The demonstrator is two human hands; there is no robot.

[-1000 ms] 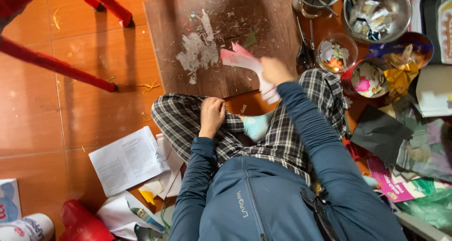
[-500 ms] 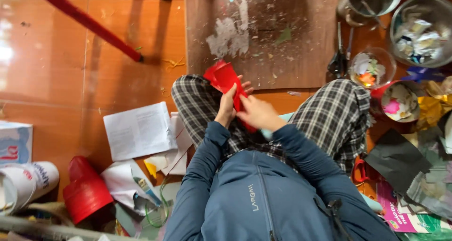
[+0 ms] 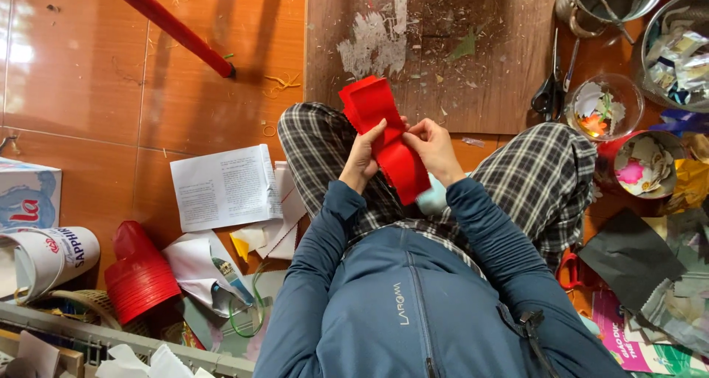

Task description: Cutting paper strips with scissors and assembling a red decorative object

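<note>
I sit cross-legged on the floor in checked trousers and a blue jacket. Both my hands hold a stack of red paper sheets [image 3: 384, 138] over my lap. My left hand [image 3: 363, 156] grips its left edge with the fingers curled around it. My right hand [image 3: 434, 150] pinches its right side. The stack's top end fans out toward the wooden board [image 3: 473, 60]. Under the paper, something pale blue [image 3: 434, 198] lies on my lap, mostly hidden.
Black scissors [image 3: 552, 83] lie at the board's right edge. Right of them stand a glass bowl of scraps [image 3: 604, 106], a red tub [image 3: 641, 164], a metal bowl [image 3: 676, 49] and a metal pot [image 3: 605, 1]. Printed sheets [image 3: 221, 187], red cups [image 3: 136, 275], a white mug [image 3: 44, 256] lie left.
My right hand came back from the board to my lap. The pink and white piece it held is gone. Both hands now grip the red stack. The view shifted left.
</note>
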